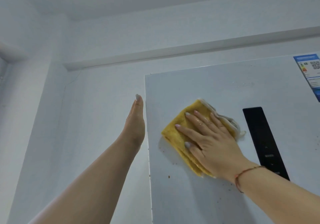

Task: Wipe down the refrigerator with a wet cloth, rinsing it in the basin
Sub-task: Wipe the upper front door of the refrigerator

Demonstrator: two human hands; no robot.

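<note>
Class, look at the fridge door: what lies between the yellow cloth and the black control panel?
In the head view, only bare white door lies between the yellow cloth and the black control panel. The cloth's grey-white underside sticks out toward the panel without reaching it.

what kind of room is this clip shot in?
Likely a home kitchen or utility corner. A white refrigerator with a black control panel and an energy label stands against plain white walls.
</note>
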